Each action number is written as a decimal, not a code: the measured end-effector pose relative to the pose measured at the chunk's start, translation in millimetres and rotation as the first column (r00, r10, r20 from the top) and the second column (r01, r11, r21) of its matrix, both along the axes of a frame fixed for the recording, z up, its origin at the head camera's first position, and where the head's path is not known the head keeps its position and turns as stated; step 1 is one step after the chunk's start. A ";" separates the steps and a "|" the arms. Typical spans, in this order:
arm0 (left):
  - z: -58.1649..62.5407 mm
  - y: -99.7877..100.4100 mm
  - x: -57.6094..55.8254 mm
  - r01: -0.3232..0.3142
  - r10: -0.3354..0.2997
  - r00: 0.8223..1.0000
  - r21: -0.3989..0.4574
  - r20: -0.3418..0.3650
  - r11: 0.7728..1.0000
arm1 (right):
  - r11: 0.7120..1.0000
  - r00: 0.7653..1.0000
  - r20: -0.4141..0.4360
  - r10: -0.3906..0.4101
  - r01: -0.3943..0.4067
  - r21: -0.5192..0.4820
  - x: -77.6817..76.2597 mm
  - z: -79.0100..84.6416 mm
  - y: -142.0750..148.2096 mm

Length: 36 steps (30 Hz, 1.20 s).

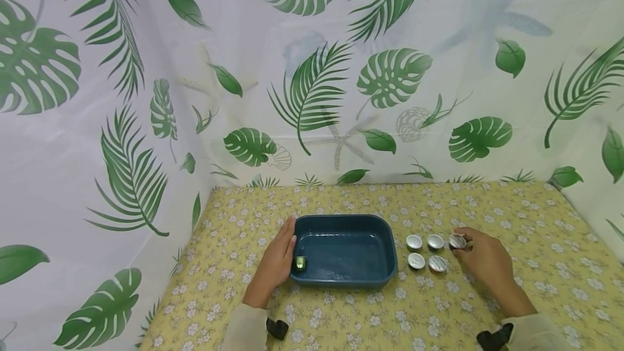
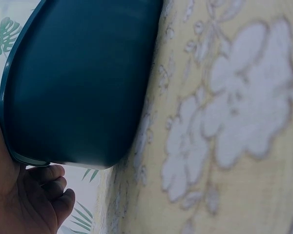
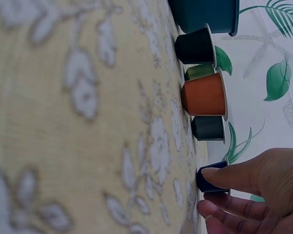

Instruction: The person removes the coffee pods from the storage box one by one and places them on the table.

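Observation:
A dark blue rectangular plastic basin (image 1: 346, 283) stands on the table, with one green coffee capsule (image 1: 299, 264) in its near left corner. My left hand (image 1: 275, 260) grips the basin's left side at the rim. To the right of the basin, several coffee capsules stand foil lid up in two short rows. An orange capsule (image 3: 204, 96) and a black one (image 3: 194, 47) show among them in the right wrist view. At the right end of the far row, my right hand (image 1: 487, 261) pinches a dark blue capsule (image 3: 215, 177) between thumb and fingers. Whether its base touches the cloth, I cannot tell.
A yellow flowered cloth (image 1: 219, 264) covers the table. White sheeting with green leaves (image 1: 312, 167) hangs behind it and at the left and right sides. The other capsules, such as the silver-lidded one (image 1: 437, 263), stand close beside the right hand.

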<state>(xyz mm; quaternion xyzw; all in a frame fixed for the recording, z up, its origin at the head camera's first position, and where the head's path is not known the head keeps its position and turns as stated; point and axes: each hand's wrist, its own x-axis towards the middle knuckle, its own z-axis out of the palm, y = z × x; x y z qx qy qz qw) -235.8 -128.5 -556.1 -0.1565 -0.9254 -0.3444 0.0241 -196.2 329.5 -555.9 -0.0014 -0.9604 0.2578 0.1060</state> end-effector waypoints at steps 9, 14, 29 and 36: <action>1.7 -0.3 1.0 0.006 -0.006 1.000 0.013 0.002 1.000 | 1.000 1.000 0.009 -0.016 0.016 -0.011 1.0 0.9 0.9; 0.9 -0.4 -0.4 0.008 -0.008 1.000 0.014 -0.005 1.000 | 0.998 0.997 0.041 -0.058 0.060 -0.035 7.0 6.8 1.2; -1.0 -3.2 -0.4 0.018 -0.018 1.000 0.000 0.006 1.000 | 0.991 0.988 0.076 -0.137 0.137 0.000 24.2 27.0 -7.4; -0.1 -4.0 0.0 0.023 -0.023 1.000 0.002 0.017 1.000 | 0.995 0.997 0.043 -0.064 0.067 -0.069 24.9 40.8 -20.2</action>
